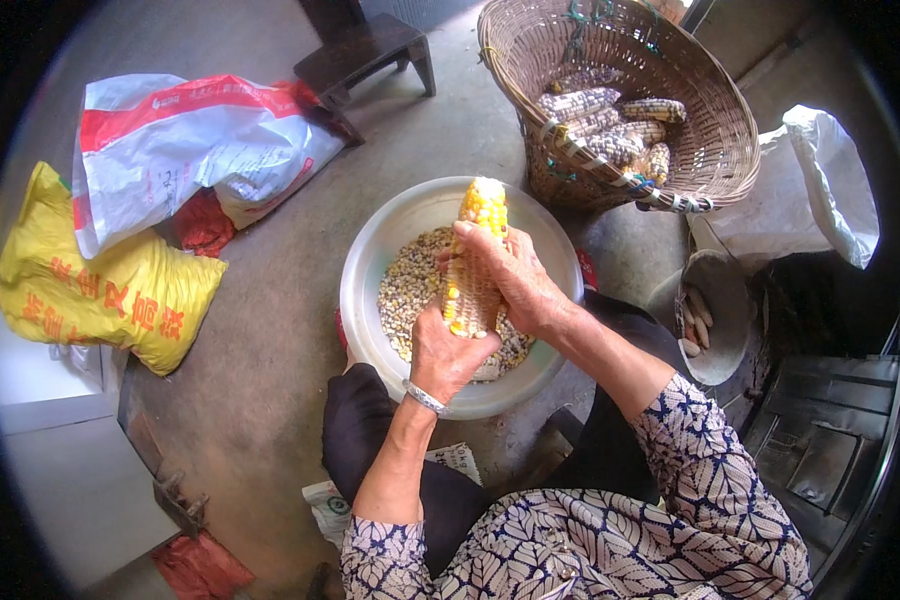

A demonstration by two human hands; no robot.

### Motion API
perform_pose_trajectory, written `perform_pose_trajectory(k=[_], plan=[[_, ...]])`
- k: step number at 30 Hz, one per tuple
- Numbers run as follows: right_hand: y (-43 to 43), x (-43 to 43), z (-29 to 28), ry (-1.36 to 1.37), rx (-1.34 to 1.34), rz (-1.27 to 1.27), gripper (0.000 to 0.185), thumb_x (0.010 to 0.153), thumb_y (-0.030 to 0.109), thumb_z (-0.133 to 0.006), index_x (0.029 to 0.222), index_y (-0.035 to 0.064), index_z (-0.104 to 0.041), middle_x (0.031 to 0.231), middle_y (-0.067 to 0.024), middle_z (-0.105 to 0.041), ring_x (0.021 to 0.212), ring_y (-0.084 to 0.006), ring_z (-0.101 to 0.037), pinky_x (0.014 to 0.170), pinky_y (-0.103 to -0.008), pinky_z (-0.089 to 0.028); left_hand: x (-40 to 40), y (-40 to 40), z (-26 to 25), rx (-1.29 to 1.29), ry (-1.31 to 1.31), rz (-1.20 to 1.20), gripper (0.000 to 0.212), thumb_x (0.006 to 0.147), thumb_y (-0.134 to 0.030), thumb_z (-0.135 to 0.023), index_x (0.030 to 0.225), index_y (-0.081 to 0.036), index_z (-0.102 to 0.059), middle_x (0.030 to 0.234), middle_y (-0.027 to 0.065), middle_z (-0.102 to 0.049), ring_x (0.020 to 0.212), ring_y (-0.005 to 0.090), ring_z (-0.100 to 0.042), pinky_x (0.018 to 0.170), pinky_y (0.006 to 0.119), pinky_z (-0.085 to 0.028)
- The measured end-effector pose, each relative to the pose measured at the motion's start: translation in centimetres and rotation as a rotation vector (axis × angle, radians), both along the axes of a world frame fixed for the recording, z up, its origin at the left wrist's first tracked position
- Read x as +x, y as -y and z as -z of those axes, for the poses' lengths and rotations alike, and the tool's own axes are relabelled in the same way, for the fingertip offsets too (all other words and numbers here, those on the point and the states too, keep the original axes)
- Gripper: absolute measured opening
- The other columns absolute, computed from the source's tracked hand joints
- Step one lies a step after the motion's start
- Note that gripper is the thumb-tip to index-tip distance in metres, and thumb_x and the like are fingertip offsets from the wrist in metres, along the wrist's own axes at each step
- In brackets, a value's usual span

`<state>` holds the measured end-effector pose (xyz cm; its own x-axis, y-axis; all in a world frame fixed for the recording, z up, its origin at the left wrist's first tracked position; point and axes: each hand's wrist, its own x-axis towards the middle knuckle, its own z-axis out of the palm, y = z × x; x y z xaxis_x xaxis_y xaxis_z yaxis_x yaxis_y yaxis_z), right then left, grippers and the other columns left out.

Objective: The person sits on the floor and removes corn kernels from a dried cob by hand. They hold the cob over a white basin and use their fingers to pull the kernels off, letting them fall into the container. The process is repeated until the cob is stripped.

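Both hands hold one yellow-and-white corn cob [474,289] upright over a round plastic basin [360,247]. My left hand [450,352], with a silvery bracelet on its wrist, grips the lower end. My right hand [521,281] wraps the middle and upper part, its thumb lying across the cob. Kernels remain at the top and along the left side; bare cob shows on the lower front. Loose mixed yellow, white and dark kernels [412,277] lie in the basin beneath, partly hidden by the hands.
A wicker basket [720,150] with several speckled corn cobs [607,135] stands at upper right. Right of the basin, a bucket [724,356] holds bare cobs near a white sack [832,187]. A dark wooden stool [367,52], white-and-red sack [172,150] and yellow sack [105,292] are at left.
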<state>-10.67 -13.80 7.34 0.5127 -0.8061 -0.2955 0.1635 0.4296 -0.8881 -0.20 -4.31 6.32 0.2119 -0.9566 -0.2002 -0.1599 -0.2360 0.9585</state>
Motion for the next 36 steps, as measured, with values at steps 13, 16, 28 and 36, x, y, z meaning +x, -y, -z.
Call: perform_pose_trajectory(k=[13,16,28,36], plan=[[0.1,-0.4,0.3,0.279,0.191,0.0,0.037,0.085,0.029,-0.067,0.106,-0.0013,-0.059,0.094,-0.0105,-0.066,0.084,-0.0181,-0.064,0.077,-0.0329,-0.053,-0.1,-0.3,0.4,0.049,0.132,-0.03,0.028,0.068,-0.003,-0.07,0.093,0.0,-0.061,0.083,0.0016,-0.065,0.074,0.0092,-0.061,0.068,0.027,-0.05],[-0.1,0.0,-0.7,0.276,0.196,0.044,0.036,0.086,0.033,-0.068,0.1,0.0008,-0.061,0.089,-0.008,-0.065,0.079,-0.0165,-0.063,0.072,-0.0312,-0.053,-0.1,-0.2,0.1,-0.036,0.097,-0.04,0.029,0.067,-0.003,-0.071,0.095,0.0,-0.061,0.084,0.0031,-0.067,0.075,0.0101,-0.062,0.068,0.027,-0.051],[0.4,-0.7,-0.4,-0.035,-0.106,-0.18,0.035,0.078,0.019,-0.072,0.102,-0.0021,-0.057,0.089,-0.0067,-0.06,0.079,-0.0117,-0.058,0.069,-0.0285,-0.05,0.3,-0.3,-0.9,0.152,-0.265,-0.042,0.024,0.064,-0.007,-0.074,0.084,0.001,-0.064,0.075,0.0022,-0.065,0.066,0.0108,-0.062,0.059,0.027,-0.051],[0.2,0.8,-0.5,0.194,0.094,0.038,0.044,0.081,0.029,-0.077,0.106,-0.0001,-0.055,0.087,-0.0075,-0.062,0.078,-0.0142,-0.062,0.07,-0.0292,-0.052,-0.2,0.2,0.3,0.049,0.065,-0.116,0.028,0.067,-0.004,-0.074,0.093,-0.001,-0.063,0.085,0.0015,-0.066,0.075,0.0101,-0.062,0.069,0.027,-0.051]])
